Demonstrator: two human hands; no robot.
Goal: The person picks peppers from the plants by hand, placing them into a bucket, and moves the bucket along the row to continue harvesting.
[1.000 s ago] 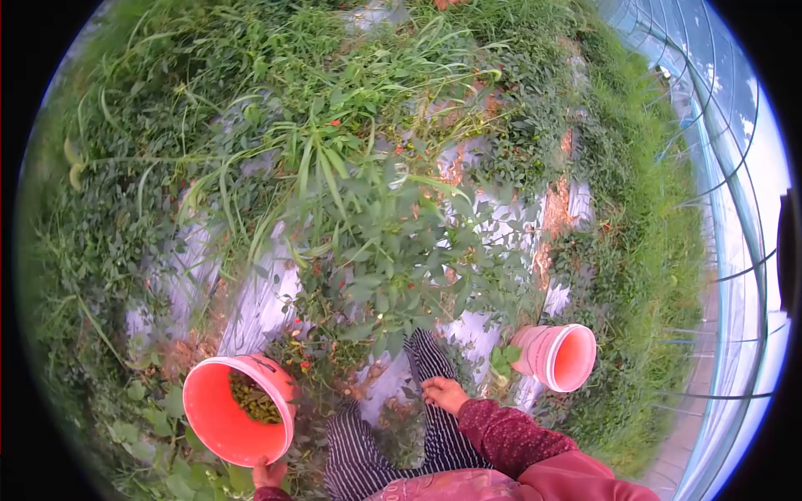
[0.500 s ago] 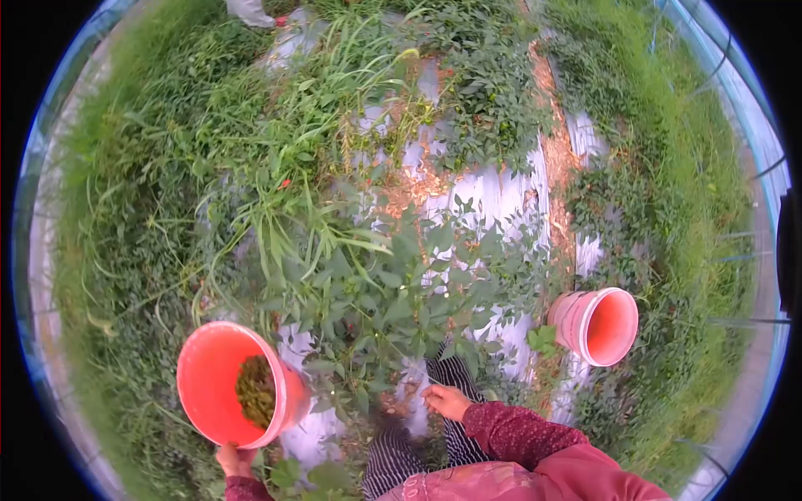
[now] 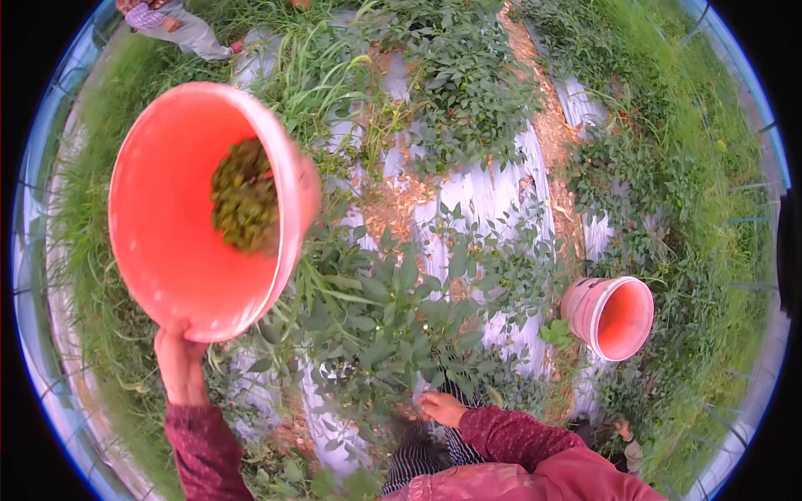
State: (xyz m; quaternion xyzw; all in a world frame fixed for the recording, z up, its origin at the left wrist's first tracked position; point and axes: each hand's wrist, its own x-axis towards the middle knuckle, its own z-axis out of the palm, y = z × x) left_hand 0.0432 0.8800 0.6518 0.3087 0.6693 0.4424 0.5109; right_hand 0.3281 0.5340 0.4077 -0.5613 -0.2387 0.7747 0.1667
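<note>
My left hand (image 3: 180, 367) is closed on the near rim of a pinkish-red bucket (image 3: 163, 225), raised over the plants and tilted with its mouth toward me. A heap of small green and brownish pieces (image 3: 244, 196) lies inside; their kind is blurred. Low in front of my striped trousers (image 3: 415, 459), my right hand (image 3: 443, 409) has its fingers curled together beside leafy pepper plants (image 3: 376, 309). Whatever those fingers may hold cannot be made out.
A second pinkish bucket (image 3: 581, 307) leans among the plants at right. Pale plastic sheeting (image 3: 493, 196) covers the ground between rows. Another person (image 3: 188, 29) is at the upper left, and another person's hand (image 3: 623, 429) shows at lower right. Tall grass (image 3: 702, 209) lines the side.
My left hand has lifted the bucket up and forward, so it looks much larger. My right hand has stayed nearly in place. More of the person at upper left shows.
</note>
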